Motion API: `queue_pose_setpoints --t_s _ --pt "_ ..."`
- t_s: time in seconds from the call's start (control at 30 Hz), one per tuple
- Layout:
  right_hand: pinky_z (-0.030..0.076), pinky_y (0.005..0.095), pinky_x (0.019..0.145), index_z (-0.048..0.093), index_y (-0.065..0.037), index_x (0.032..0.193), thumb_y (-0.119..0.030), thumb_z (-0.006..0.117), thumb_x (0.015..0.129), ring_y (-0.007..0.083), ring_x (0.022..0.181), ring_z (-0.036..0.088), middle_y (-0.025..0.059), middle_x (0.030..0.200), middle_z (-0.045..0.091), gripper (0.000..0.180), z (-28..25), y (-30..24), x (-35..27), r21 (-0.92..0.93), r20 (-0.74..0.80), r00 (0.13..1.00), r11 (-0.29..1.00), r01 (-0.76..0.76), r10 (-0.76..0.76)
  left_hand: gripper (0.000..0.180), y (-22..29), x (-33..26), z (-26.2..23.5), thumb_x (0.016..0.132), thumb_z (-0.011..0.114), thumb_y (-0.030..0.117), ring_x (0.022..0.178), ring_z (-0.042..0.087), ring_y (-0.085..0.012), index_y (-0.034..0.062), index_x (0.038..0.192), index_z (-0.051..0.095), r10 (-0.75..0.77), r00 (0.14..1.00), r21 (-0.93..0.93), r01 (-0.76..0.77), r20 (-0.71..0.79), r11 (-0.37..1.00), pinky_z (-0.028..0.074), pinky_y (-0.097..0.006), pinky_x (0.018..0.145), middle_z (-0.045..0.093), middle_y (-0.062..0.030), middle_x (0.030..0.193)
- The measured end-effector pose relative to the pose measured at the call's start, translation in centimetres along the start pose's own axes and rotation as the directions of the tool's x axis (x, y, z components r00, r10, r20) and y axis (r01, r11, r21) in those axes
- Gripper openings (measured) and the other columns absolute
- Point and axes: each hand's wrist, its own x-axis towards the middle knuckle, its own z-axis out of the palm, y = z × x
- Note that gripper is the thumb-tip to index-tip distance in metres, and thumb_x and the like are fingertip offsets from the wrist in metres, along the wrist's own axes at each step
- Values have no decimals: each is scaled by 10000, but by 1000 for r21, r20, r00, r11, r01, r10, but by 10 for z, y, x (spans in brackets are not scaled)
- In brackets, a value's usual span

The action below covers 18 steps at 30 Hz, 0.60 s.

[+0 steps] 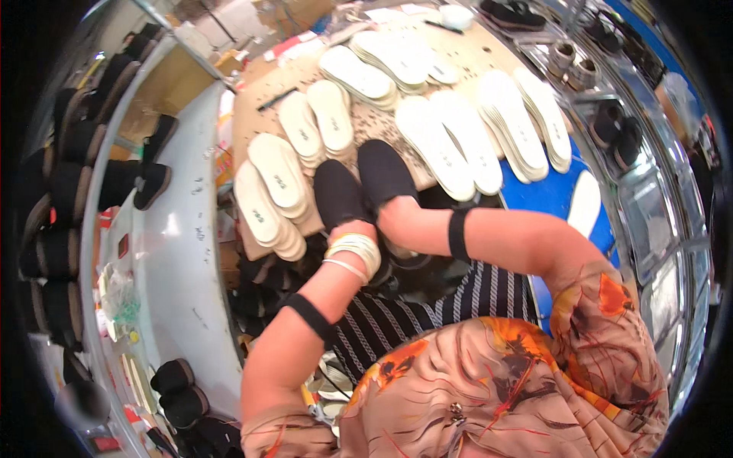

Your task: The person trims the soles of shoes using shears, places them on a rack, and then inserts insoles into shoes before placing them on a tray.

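Each hand was inside a black shoe, left point(353, 229) in one point(338, 192), right point(397, 212) in the other point(384, 174), fingers hidden, apparently seating insoles point(439, 145); withdrawing cleanly seemed next.

The left hand point(347, 229) is tucked into a black slip-on shoe point(338, 192), and the right hand point(393, 214) grips a second black shoe point(384, 172) just right of it. Stacks of white insoles point(450, 145) cover the worktable point(473, 57) beyond; black shoes point(145, 183) line the shelf on the left.

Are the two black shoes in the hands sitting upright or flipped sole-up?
Upright, it seems: the left black shoe and right black shoe show smooth fabric uppers, toes pointing away, no soles visible. The hands cover their openings, so insides cannot be told.
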Motion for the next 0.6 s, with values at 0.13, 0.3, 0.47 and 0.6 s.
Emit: queue_pose_setpoints --t_s 0.13,0.3,0.47,0.6 --pt "502 368 670 675 -94 875 -171 639 690 233 868 621 89 926 646 204 0 15 -12 18 118 980 987 161 -162 249 -12 -1 -18 769 545 169 950 601 -263 72 971 653 128 990 -96 -122 58 988 499 -370 756 604 -157 1027" --pt "481 391 629 643 -106 750 -192 537 716 295 711 606 117 734 625 140 -8 25 -49 312 -192 970 928 203 -148 298 -23 3 -8 803 502 266 889 609 -284 21 949 589 185 983 -333 -177 -10 926 494 -368 742 606 -184 991" --pt "458 372 588 599 -56 766 -135 568 727 320 671 578 142 703 592 94 -46 25 -86 673 -586 804 613 415 100 343 2 17 26 769 541 289 927 568 -359 -10 917 620 -97 976 -628 -49 -196 777 461 -410 786 576 -258 958" --pt "452 309 558 592 -34 766 -111 585 729 231 606 585 107 649 587 85 -60 44 -113 732 -577 800 540 416 164 288 -31 15 50 790 480 214 727 598 -345 -46 857 585 -221 787 -739 -386 -576 552 458 -392 665 609 -218 757"
